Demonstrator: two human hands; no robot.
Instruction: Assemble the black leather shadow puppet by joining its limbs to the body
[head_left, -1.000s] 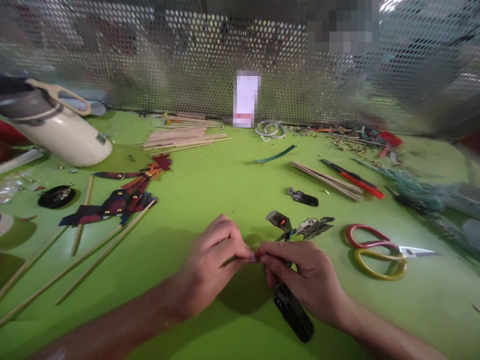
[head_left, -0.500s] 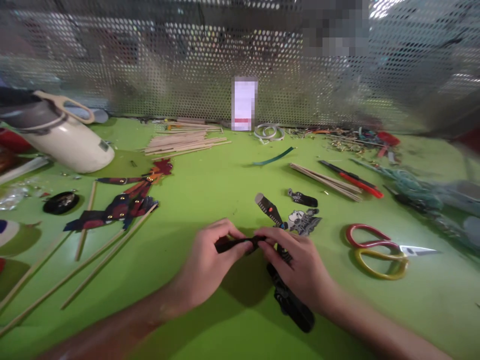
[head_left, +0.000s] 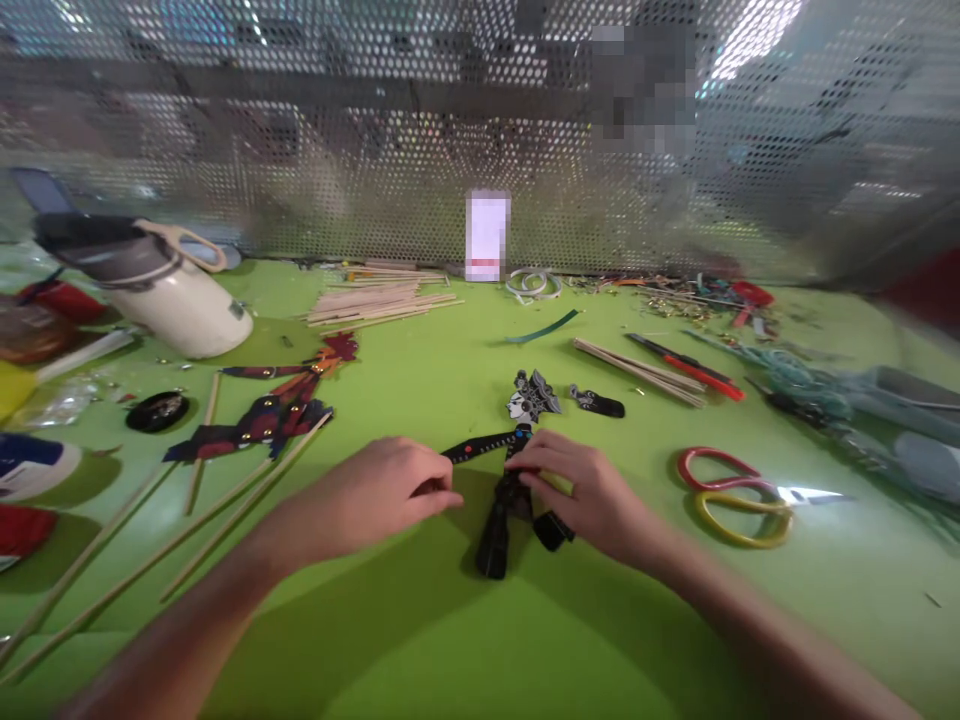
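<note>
- Black puppet (head_left: pixel 511 490): between both hands' fingers, head now straight beyond right fingertips; was off right.
- Right hand (head_left: pixel 583 482): fingertips at torso, can't tell if pinching.
- Left hand (head_left: pixel 367 492): backed off, thumb and fingers apart.
- Scissors (head_left: pixel 787 494): right of right fingers.

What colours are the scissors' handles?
One handle is red, the other handle yellow, seen in the head view.

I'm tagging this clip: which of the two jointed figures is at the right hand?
The black figure with the patterned head, partly under the right hand; the red-and-blue figure lies farther left among wooden sticks.
</note>
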